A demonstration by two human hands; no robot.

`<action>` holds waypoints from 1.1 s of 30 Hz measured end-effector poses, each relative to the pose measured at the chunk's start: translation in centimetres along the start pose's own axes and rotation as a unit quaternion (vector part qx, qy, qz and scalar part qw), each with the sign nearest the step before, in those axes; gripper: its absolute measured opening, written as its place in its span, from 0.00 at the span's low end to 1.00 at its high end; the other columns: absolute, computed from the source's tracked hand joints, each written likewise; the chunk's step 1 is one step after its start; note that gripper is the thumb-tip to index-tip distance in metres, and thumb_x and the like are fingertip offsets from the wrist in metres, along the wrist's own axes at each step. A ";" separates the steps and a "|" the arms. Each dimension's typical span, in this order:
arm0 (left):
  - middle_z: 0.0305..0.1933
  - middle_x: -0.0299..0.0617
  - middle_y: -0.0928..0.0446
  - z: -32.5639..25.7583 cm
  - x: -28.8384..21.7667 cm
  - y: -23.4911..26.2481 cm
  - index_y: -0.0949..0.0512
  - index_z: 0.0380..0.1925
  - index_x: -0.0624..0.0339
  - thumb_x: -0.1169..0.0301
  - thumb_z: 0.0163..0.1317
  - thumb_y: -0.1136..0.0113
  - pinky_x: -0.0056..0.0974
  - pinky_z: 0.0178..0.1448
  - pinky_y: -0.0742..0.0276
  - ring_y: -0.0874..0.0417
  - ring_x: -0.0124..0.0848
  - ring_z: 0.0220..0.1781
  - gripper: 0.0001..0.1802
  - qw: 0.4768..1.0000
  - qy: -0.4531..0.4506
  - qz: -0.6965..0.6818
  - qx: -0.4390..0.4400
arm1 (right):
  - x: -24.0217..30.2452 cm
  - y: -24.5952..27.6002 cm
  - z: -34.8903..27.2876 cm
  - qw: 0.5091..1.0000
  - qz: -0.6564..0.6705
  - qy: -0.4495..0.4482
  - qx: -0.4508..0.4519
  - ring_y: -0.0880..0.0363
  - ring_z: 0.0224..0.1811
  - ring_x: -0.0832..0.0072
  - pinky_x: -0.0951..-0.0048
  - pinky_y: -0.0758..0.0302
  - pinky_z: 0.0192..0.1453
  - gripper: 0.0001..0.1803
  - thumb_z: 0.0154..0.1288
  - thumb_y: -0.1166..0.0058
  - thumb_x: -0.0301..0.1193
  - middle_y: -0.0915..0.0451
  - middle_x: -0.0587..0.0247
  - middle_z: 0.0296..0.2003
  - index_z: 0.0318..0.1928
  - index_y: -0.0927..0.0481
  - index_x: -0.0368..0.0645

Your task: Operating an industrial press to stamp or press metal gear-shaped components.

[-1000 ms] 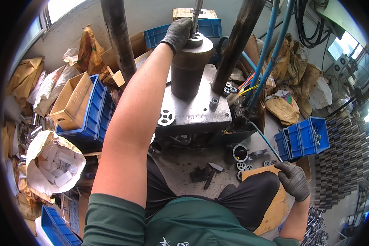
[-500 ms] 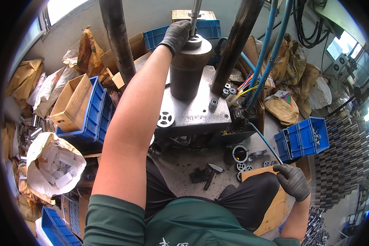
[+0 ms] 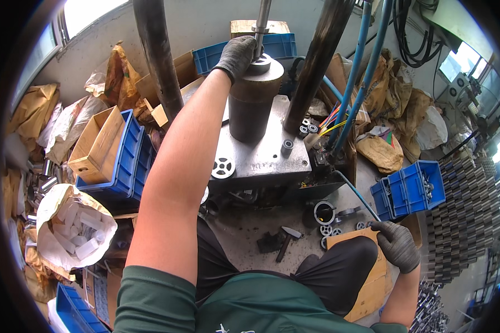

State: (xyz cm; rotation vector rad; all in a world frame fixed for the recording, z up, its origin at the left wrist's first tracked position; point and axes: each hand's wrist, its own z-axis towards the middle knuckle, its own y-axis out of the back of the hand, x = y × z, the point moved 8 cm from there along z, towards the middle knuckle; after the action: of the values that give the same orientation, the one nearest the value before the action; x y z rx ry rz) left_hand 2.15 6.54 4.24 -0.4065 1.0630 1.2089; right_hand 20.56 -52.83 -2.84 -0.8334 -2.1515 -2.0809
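Note:
My left hand [image 3: 238,57], in a dark grey glove, reaches to the top of a thick dark metal cylinder [image 3: 251,114]. Its fingers curl in beside the upright steel rod [image 3: 263,23], just over a dark ring [image 3: 259,67] on the cylinder's top; whatever they grip is hidden. Down at the right, my right hand [image 3: 399,246], gloved the same way, is closed around the lower end of a thin lever [image 3: 359,198], partly blue. The lever slants up to the machine. Under the cylinder lies a steel machine table [image 3: 253,161] carrying a spoked metal disc [image 3: 223,167] and a small bearing-like part [image 3: 287,145].
Dark posts [image 3: 156,53] flank the cylinder, with blue hoses [image 3: 366,72] at the right. A hammer [image 3: 286,244] lies on the floor. Blue crates [image 3: 410,190] stand right; a white sack of clear pieces [image 3: 47,244] and a wooden box [image 3: 94,147] stand left. Stacked metal parts [image 3: 464,216] fill the far right.
The whole view has shifted slightly, so the cylinder and rod sit a little lower in the picture. Both hands keep their places at the rod and the lever.

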 end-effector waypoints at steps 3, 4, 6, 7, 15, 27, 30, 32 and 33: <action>0.39 0.43 0.12 -0.2 -0.7 0.0 0.13 0.41 0.63 0.65 0.74 0.51 0.34 0.56 0.17 0.12 0.30 0.42 0.18 0.999 -0.025 0.022 -0.001 | 0.1 -0.4 -0.1 0.999 -0.020 0.018 0.019 0.10 0.49 0.47 0.55 0.15 0.57 0.18 0.71 0.41 0.30 0.10 0.45 0.47 0.58 0.12 0.41; 0.39 0.43 0.12 -0.3 -1.0 -0.1 0.13 0.41 0.63 0.65 0.74 0.51 0.35 0.56 0.17 0.12 0.31 0.42 0.18 0.997 -0.037 0.066 -0.002 | 0.2 -0.8 -0.1 0.998 -0.032 0.028 0.047 0.10 0.49 0.47 0.56 0.15 0.57 0.18 0.71 0.42 0.29 0.10 0.45 0.48 0.58 0.12 0.41; 0.39 0.43 0.12 -0.3 -0.9 -0.1 0.13 0.41 0.63 0.65 0.73 0.50 0.35 0.56 0.17 0.12 0.31 0.42 0.18 1.000 -0.018 0.015 0.003 | -0.1 -0.7 0.1 0.998 -0.019 0.019 0.054 0.10 0.50 0.48 0.57 0.15 0.57 0.18 0.71 0.42 0.28 0.10 0.44 0.48 0.58 0.12 0.39; 0.39 0.43 0.12 -0.4 -0.9 -0.1 0.12 0.41 0.63 0.65 0.73 0.50 0.35 0.56 0.17 0.12 0.31 0.42 0.18 0.999 -0.013 0.032 0.001 | -0.5 -0.2 0.3 0.999 0.007 0.000 0.035 0.10 0.50 0.48 0.57 0.15 0.57 0.17 0.71 0.42 0.27 0.10 0.43 0.48 0.58 0.12 0.38; 0.40 0.44 0.13 -0.7 -1.6 0.0 0.12 0.41 0.63 0.64 0.72 0.48 0.35 0.58 0.17 0.12 0.31 0.44 0.17 0.999 0.000 -0.037 0.015 | -0.7 6.8 2.1 0.859 0.124 0.110 -0.484 0.09 0.48 0.65 0.64 0.15 0.56 0.12 0.79 0.47 0.20 0.09 0.52 0.46 0.56 0.13 0.33; 0.42 0.43 0.15 -1.7 -2.1 -0.2 0.15 0.47 0.59 0.41 0.71 0.29 0.38 0.54 0.18 0.15 0.30 0.43 0.30 0.983 0.047 -0.178 -0.013 | -1.7 14.7 13.7 0.688 0.186 0.105 -0.694 0.14 0.38 0.80 0.74 0.17 0.47 0.09 0.79 0.35 0.29 0.11 0.64 0.37 0.51 0.13 0.37; 0.42 0.43 0.15 -1.6 -2.2 0.0 0.16 0.51 0.60 0.38 0.71 0.31 0.39 0.52 0.16 0.14 0.31 0.44 0.33 0.979 0.031 -0.202 -0.017 | -1.6 14.1 12.2 0.663 0.204 0.118 -0.711 0.21 0.31 0.87 0.78 0.20 0.40 0.07 0.75 0.29 0.30 0.14 0.71 0.32 0.45 0.13 0.40; 0.42 0.44 0.15 -1.7 -1.8 -0.1 0.16 0.57 0.59 0.39 0.74 0.34 0.41 0.52 0.13 0.13 0.33 0.44 0.33 0.970 0.050 -0.239 -0.014 | -1.9 13.8 11.9 0.670 0.257 0.115 -0.687 0.21 0.35 0.87 0.78 0.21 0.45 0.09 0.73 0.25 0.30 0.13 0.73 0.34 0.41 0.13 0.41; 0.41 0.45 0.14 -1.6 -1.5 -0.1 0.16 0.58 0.59 0.40 0.76 0.37 0.42 0.53 0.12 0.12 0.34 0.44 0.32 0.961 0.068 -0.266 -0.023 | -1.8 13.7 11.6 0.672 0.250 0.103 -0.690 0.21 0.35 0.87 0.78 0.21 0.45 0.09 0.73 0.25 0.31 0.13 0.73 0.34 0.40 0.13 0.41</action>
State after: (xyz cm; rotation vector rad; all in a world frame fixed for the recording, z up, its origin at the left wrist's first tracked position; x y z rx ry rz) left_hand 1.58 4.44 4.65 -0.7664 0.9580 0.7331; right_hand 31.41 -43.20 7.81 -0.8933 0.1984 -2.8674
